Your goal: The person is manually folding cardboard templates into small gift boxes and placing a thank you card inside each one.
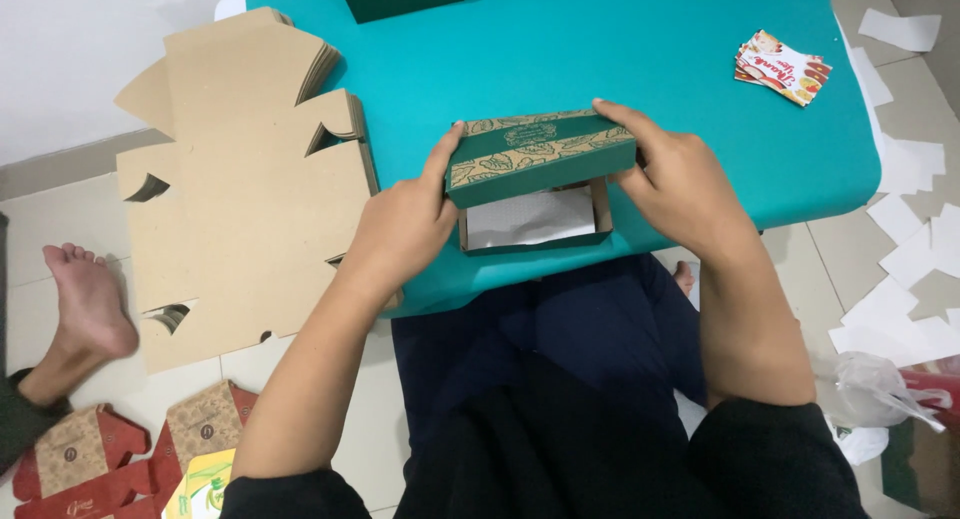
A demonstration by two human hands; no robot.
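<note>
Green cardboard box lid (pixel 540 157) sits tilted over its tray (pixel 535 222) at the teal table's (pixel 700 99) near edge. We grip the lid's ends with left hand (pixel 400 224) and right hand (pixel 680 184); uneven pressing could crease a wall or nudge the tray off.

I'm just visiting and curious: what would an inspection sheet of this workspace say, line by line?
Surface: teal table, mostly bare.
Job's things: green box with leaf pattern, lid tilted up over its open base; white paper liner inside.
Clutter: flat brown cardboard blanks stacked at the table's left; printed cards on the table; white paper scraps on the floor; red folded boxes; clear plastic bag.
Grippers: left hand and right hand grip the lid's ends.
Cables: nothing seen.
Surroundings: tiled floor; another person's bare foot at left.
</note>
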